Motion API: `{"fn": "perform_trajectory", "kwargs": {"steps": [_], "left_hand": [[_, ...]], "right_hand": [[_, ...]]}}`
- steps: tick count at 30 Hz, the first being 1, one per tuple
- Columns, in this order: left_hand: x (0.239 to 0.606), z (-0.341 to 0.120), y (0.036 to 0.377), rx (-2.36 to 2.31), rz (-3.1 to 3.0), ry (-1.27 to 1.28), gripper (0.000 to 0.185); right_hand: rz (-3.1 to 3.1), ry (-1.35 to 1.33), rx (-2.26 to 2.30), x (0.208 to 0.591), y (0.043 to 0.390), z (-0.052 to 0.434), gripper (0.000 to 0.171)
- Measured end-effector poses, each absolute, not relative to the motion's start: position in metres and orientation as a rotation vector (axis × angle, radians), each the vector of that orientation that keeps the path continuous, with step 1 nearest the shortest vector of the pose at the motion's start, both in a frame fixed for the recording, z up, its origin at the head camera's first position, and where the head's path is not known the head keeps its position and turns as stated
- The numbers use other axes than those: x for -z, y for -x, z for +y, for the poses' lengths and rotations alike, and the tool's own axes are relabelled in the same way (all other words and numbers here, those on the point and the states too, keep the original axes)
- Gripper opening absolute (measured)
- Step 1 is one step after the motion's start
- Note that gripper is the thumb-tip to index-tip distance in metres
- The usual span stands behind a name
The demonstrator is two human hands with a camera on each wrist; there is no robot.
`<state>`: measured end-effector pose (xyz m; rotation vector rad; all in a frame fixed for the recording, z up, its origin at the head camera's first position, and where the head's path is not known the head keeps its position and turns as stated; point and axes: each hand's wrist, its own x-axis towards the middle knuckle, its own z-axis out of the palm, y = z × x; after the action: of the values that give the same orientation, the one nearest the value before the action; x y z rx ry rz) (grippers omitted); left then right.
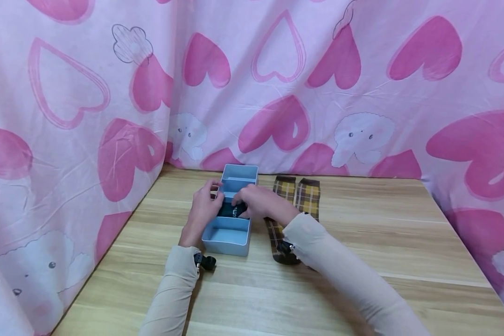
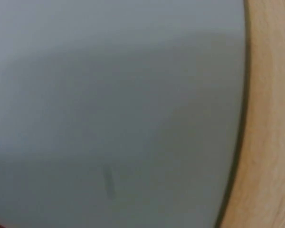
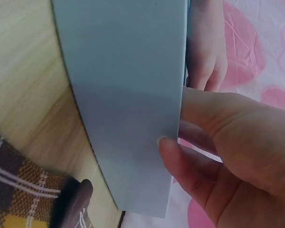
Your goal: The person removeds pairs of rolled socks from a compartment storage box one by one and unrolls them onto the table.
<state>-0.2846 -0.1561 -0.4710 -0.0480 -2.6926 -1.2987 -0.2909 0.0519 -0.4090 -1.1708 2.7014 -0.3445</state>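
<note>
A long blue-grey box with several compartments lies lengthwise on the table. In one compartment sits a dark cloth item with white lettering, partly covered by fingers. My left hand is at the box's left rim beside that compartment. From the right, my right hand reaches across the rim, fingertips at the dark cloth; I cannot tell whether they pinch or press it. The right wrist view shows my right hand at the rim, one fingertip near the outer wall, other fingers hidden behind it.
To the right of the box, a pair of brown and yellow plaid socks lies flat, partly under my right forearm. The wooden table meets a pink heart-patterned curtain at the back and sides. Box wall fills most of the left wrist view.
</note>
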Motion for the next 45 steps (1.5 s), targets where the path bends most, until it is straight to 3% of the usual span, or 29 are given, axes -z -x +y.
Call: {"fn": "perform_trajectory", "kwargs": {"steps": [12,27,45], "left_hand": [[0.47,-0.155,0.281,1.309,-2.664,0.043,0.029],[0.473,-0.164,0.286,1.66,-2.611,-0.09,0.029],[0.477,-0.167,0.287,1.762,-2.604,-0.074,0.03]], "right_hand": [[2.765,1.142,0.299,0.415,0.292,0.048,0.027],[2.778,1.139,0.335,0.416,0.287,0.056,0.02],[2.808,1.155,0.483,0.406,0.284,0.075,0.027]]}}
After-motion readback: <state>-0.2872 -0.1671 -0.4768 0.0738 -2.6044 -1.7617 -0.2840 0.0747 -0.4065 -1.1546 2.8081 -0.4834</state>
